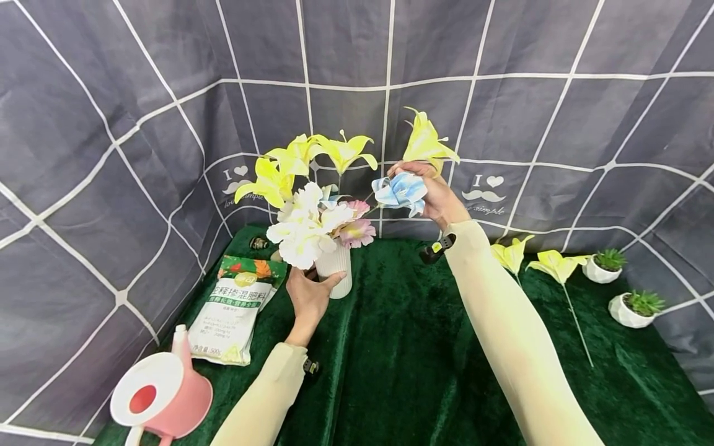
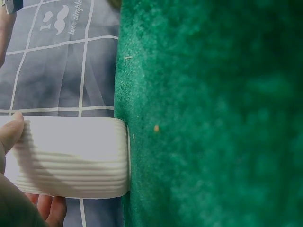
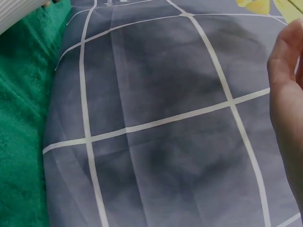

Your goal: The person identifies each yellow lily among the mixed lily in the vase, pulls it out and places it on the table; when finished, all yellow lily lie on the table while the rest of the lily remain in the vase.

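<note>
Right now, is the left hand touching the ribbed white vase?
Touching. The left wrist view shows the left hand gripping the ribbed white vase, thumb on one side, fingers around the other.

Grn cloth (image 1: 401, 347), wht vase (image 1: 338, 262), bag (image 1: 231, 316), pink wtr-can (image 1: 181, 406), 2 succulents (image 1: 634, 311), 2 ylw lilies (image 1: 559, 266)

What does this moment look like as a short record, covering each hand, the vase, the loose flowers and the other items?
Left hand: grips the white ribbed vase
Right hand: holds the raised yellow flower; whether it also holds the blue flower in front is unclear
Vase: upright on the green cloth; three yellow flowers, white blooms and pink blooms gathered at its top
Loose flowers: two lying yellow flowers, at the right
Left side: printed bag, pink watering can
Right side: two potted succulents
</note>
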{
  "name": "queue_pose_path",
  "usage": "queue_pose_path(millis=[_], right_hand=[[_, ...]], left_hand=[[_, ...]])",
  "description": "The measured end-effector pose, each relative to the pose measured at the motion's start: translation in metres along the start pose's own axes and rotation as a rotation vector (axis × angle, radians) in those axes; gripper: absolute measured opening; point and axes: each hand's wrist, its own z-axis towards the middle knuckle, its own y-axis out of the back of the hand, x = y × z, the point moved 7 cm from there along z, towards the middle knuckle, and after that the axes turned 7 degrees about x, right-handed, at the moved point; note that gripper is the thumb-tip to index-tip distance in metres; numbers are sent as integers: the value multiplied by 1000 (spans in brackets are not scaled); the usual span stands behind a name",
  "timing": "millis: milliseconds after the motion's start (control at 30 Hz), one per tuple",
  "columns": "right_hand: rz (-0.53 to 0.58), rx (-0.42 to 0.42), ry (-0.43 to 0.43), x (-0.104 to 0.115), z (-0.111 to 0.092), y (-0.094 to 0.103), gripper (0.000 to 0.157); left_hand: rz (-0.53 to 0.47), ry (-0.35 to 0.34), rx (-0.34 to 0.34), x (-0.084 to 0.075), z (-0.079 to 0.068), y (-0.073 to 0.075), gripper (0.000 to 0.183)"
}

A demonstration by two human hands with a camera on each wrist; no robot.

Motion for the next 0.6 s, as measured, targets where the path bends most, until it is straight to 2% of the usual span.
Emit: queue_pose_path(millis=[267,367,600], right_hand=[[-16,-154,87,11,-3,12,7],[-17,-207,134,19,-8,11,9],[112,-217,289,38,-18,11,16]], left_hand=[[4,4,5,0,-1,0,80],[3,7,2,0,-2,1,78],[7,15,-10,0,-2,0,78]])
